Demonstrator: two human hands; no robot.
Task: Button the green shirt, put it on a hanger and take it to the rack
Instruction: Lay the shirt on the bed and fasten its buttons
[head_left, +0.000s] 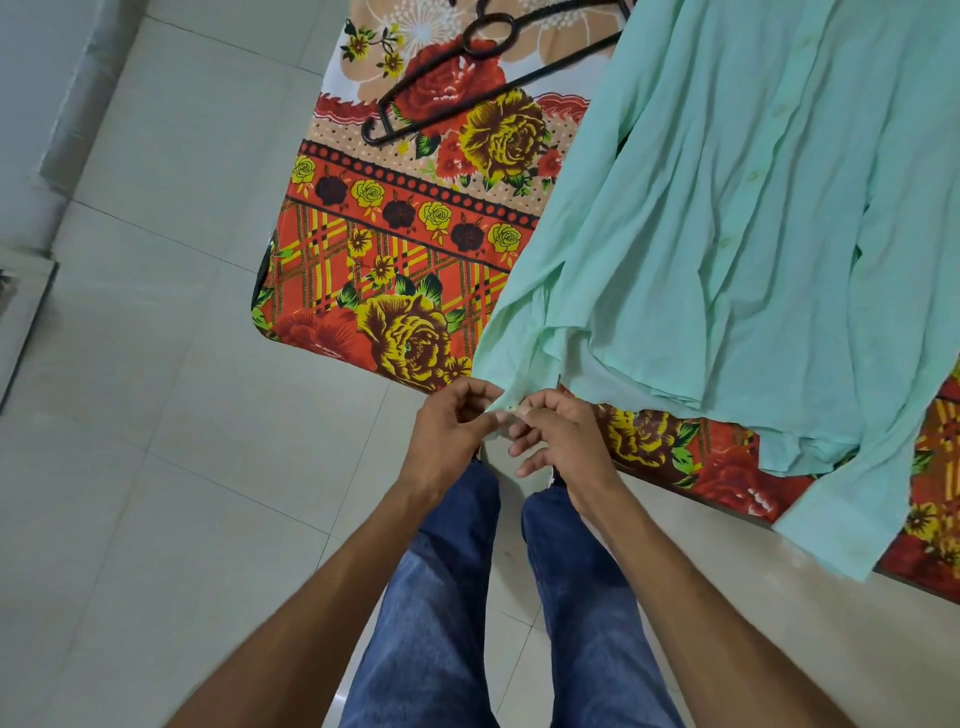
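Observation:
A pale green shirt (727, 208) lies spread on a bed with a red and yellow floral sheet (395, 270), its buttoned front facing up. One sleeve hangs over the bed's near edge. My left hand (449, 431) and my right hand (558, 434) meet just below that edge, both pinching the cuff end of the sleeve (506, 402) between thumb and fingers. A dark hanger (457, 78) rests on the sheet at the top, left of the shirt, partly under its shoulder.
Pale floor tiles (156, 415) stretch to the left and under my legs in blue jeans (441, 597). The shirt's other sleeve (852, 525) drapes off the bed at the right. A white wall base runs along the far left.

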